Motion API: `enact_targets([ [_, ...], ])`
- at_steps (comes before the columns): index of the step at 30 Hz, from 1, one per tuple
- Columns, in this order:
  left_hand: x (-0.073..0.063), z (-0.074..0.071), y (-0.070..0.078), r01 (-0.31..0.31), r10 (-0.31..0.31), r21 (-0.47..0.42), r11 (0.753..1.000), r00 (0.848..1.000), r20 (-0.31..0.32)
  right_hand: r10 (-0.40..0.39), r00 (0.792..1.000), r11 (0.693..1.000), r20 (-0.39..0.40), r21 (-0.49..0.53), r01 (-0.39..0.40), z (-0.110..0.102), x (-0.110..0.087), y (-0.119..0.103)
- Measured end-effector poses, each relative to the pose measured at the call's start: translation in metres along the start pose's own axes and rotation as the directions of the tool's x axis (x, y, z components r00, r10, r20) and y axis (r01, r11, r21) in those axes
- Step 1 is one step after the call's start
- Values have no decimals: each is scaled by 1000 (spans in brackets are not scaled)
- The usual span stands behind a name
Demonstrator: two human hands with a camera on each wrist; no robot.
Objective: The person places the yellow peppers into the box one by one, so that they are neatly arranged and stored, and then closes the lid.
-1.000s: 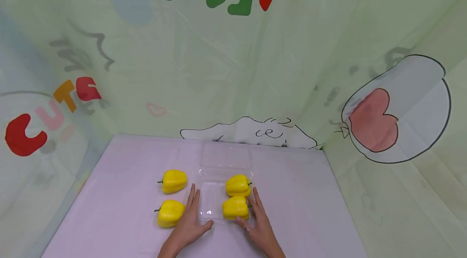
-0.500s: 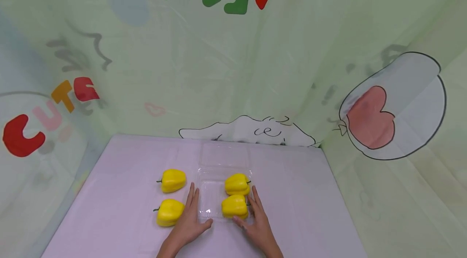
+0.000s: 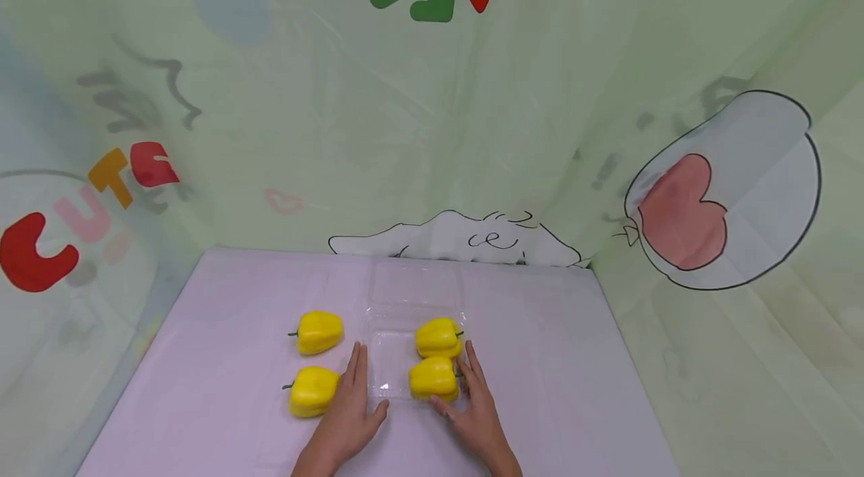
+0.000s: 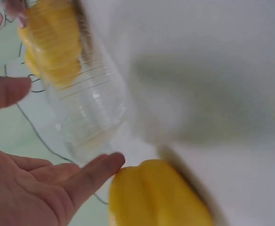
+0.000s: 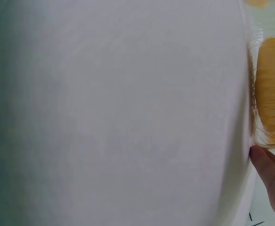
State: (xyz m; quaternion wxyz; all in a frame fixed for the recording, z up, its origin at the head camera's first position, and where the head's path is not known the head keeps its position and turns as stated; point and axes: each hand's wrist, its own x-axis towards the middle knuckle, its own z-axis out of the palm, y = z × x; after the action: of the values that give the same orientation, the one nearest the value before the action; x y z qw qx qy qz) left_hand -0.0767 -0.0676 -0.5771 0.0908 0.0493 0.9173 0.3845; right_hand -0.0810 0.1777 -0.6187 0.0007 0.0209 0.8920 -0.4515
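In the head view a clear plastic clamshell box (image 3: 391, 357) stands with its lid (image 3: 415, 283) laid back. Two yellow bell peppers sit in its right half, the rear pepper (image 3: 439, 338) behind the front pepper (image 3: 433, 378). My left hand (image 3: 346, 413), fingers straight, lies between the box and the near-left pepper (image 3: 313, 392); in the left wrist view its fingertips come close to that yellow pepper (image 4: 156, 195). My right hand (image 3: 478, 413) rests at the box's front right corner, thumb spread. The right wrist view has its fingertips touching the box's lower edge (image 5: 269, 145).
Another yellow bell pepper (image 3: 319, 332) lies at the left, behind the near-left one. The table (image 3: 547, 357) is covered with a pale cloth. Printed curtains (image 3: 418, 124) stand behind it and at both sides.
The head view has shifted slightly. My left hand's fingers have drawn closer together; my right hand stays at the box corner. The peppers and box keep their arrangement.
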Motion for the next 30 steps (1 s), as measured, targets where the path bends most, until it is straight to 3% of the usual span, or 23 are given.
enact_targets([
  [7, -14, -26, 18, 15, 3, 173, 985, 994, -108, -5, 1000, 1000, -3, -2, 5, 0, 1, 1],
  [13, -20, -53, 17, -24, 56, 183, 983, 983, -172, -7, 1000, 1000, -5, -1, 7, 2, 1, 2],
  [17, -19, -64, 4, -75, 117, 202, 977, 971, -206, -4, 1000, 1000, -9, -4, 4, 2, 1, 2],
  [20, -16, -68, -8, -56, 97, 196, 979, 974, -206, -2, 1000, 1000, -2, 3, 2, 2, 2, 1],
  [26, -15, -76, -31, 19, 1, 152, 988, 991, -131, 1, 1000, 1000, 7, -5, -1, 1, 2, 0],
  [30, -15, -79, -44, 41, -21, 170, 985, 993, -116, 6, 1000, 1000, 1, -25, -6, 0, 1, 0],
])
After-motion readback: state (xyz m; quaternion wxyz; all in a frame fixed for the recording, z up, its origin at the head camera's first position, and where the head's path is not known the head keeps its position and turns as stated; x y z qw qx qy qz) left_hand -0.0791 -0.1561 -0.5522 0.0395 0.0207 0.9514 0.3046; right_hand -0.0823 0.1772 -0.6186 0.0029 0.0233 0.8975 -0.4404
